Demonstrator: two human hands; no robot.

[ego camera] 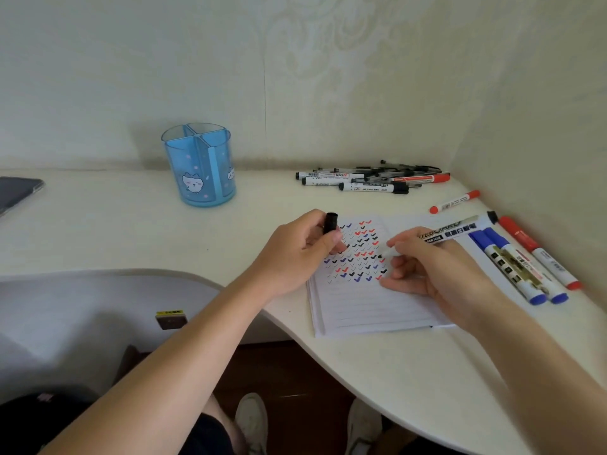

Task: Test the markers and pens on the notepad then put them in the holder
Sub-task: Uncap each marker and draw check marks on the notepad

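One head view carries everything. Right of centre, the right hand (437,274) has its fingers (404,239) clamped on a black whiteboard marker (456,230), nib down on the notepad (371,307) beside rows of red, blue and black ticks. At centre, the left hand (295,254) pinches the marker's black cap (330,222) between thumb and fingers, over the pad's upper left corner.

To do this test well, I judge that one short, light tick in a blank spot near the filled rows is enough. The left hand should keep the pad from sliding, and the cap should be pressed fully home before the marker goes away.

The blue four-compartment holder (200,164) stands upper left of centre, well apart from the pad, with nothing showing inside it. A heap of pens and markers (368,178) lies upper right. A loose red marker (455,201), two blue markers (515,267) and another red marker (538,254) lie along the right edge.

The white surface (131,231) has a curved front edge and sits in a corner of pale patterned walls. A dark device (18,192) is at the left edge, with dark floor and pale shoes below
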